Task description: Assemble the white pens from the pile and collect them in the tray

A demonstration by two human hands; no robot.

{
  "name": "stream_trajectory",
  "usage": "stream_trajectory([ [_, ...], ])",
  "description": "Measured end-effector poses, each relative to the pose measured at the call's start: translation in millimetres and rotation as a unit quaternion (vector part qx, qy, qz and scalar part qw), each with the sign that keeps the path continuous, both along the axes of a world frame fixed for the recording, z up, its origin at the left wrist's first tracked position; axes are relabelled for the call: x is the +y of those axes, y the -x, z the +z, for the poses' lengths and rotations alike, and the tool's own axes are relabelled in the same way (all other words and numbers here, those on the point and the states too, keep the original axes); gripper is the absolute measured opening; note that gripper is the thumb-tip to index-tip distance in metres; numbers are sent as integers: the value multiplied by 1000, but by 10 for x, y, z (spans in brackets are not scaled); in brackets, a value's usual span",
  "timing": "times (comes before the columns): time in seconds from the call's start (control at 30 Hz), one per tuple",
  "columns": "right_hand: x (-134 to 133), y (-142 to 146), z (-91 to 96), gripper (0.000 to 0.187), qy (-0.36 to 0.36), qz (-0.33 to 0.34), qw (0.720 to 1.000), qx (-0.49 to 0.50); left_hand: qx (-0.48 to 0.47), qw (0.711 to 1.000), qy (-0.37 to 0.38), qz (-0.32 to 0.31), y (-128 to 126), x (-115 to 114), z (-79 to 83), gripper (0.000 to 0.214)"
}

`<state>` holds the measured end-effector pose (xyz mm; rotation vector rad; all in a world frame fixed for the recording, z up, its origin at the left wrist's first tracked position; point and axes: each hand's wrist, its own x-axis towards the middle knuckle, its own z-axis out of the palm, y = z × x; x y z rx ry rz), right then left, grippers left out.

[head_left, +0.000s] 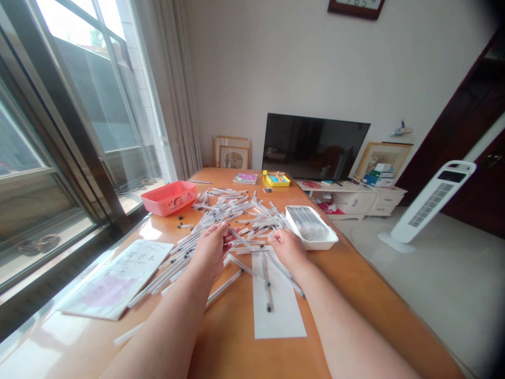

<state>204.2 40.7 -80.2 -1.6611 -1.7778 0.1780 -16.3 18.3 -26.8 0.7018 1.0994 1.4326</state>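
Note:
My left hand (214,246) is closed, with a translucent pen barrel (241,239) between thumb and fingers. To its right, my right hand (288,246) is curled with its fingertips pinched together; whatever they hold is too small to make out. Under and beyond both hands spreads a loose heap of clear pen barrels (221,205), many with dark ends. Several pens lie on a white sheet of paper (276,318) between my forearms. Just past my right hand stands a white tray (325,243) filled with clear and grey pen pieces.
A pink plastic basket (168,202) stands at the table's left edge, with a printed booklet (118,279) nearer me. Toward the far end lie a colourful book (245,179) and a yellow box (277,181). The wooden table's right edge (379,273) drops to a tiled floor.

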Motion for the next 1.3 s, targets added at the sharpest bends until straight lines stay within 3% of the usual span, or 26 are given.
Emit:
stream_trajectory([
  [0.1,7,-34,32,19,-30,17,997,74,0,1000,-4,0,0,-5,-4,20],
  [0.2,-15,-30,92,20,-12,47,976,213,0,1000,-6,0,-2,-12,-2,21],
  [0.37,-145,-7,252,39,96,100,889,436,-6,1000,-13,-5,-2,-9,-4,24],
  [0.5,-256,8,359,31,135,99,818,550,-19,999,-26,-6,-2,-7,3,23],
  [0.6,-294,47,364,28,155,111,784,590,-35,999,-40,-11,-7,-20,23,21],
  [0.73,-301,116,318,27,152,97,788,589,-58,997,-46,-3,-14,-35,49,25],
  [0.93,-359,157,347,21,198,122,749,621,-64,997,-49,11,-18,-34,61,23],
  [1.3,-436,227,413,21,247,145,745,602,-61,996,-67,19,-1,-8,11,22],
])
